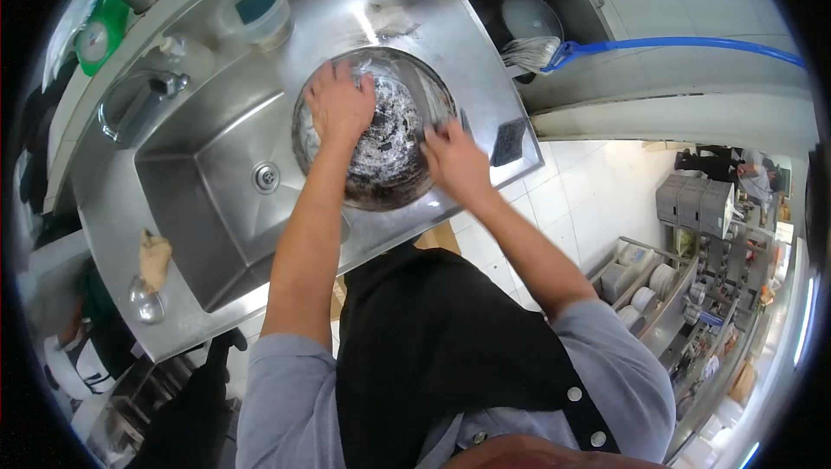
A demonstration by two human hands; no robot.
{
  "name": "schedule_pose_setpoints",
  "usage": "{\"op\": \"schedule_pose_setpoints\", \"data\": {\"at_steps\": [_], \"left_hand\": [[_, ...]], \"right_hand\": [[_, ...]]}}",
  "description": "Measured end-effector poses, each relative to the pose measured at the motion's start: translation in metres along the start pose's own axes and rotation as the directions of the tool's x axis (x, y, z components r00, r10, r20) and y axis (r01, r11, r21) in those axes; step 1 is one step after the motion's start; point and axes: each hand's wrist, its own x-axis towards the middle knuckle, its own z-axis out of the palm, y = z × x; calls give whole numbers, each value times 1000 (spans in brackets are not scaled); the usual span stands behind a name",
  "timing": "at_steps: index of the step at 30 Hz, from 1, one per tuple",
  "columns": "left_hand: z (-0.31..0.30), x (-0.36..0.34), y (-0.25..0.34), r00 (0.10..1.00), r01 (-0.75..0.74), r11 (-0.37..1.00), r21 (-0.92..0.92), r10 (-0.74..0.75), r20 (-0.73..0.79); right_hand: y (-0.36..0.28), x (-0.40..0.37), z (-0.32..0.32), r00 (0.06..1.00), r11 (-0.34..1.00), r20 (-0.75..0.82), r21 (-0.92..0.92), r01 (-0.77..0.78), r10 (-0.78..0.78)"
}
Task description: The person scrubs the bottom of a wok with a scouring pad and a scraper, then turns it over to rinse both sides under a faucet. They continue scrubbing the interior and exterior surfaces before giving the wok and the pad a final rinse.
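Observation:
A large round metal pan (391, 135), dark inside with white soapy foam, rests on the steel counter at the sink's right edge. My left hand (339, 103) presses down inside the pan on its left side, fingers curled; whatever lies under the palm is hidden. My right hand (454, 160) grips the pan's right rim, holding it steady.
The steel sink basin (216, 209) with its drain lies left of the pan, the tap (143, 101) beyond it. A dark sponge (509, 142) lies on the counter right of the pan. A plastic tub (255, 8) and a blue-handled mop (606, 46) are farther back.

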Motion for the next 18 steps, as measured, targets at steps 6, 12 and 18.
{"op": "schedule_pose_setpoints", "data": {"at_steps": [6, 12, 18], "left_hand": [[-2, 7, -4, 1000, -5, 1000, 17, 5, 27], [-6, 4, -4, 985, -134, 985, -106, 144, 96], [-8, 6, -5, 968, -185, 981, -66, 193, 159]], "right_hand": [[21, 131, 3, 973, 980, 221, -195, -28, 72], [-22, 7, 13, 974, 982, -124, 5, -189, 188], [18, 93, 12, 931, 932, 91, -112, -344, 354]]}}
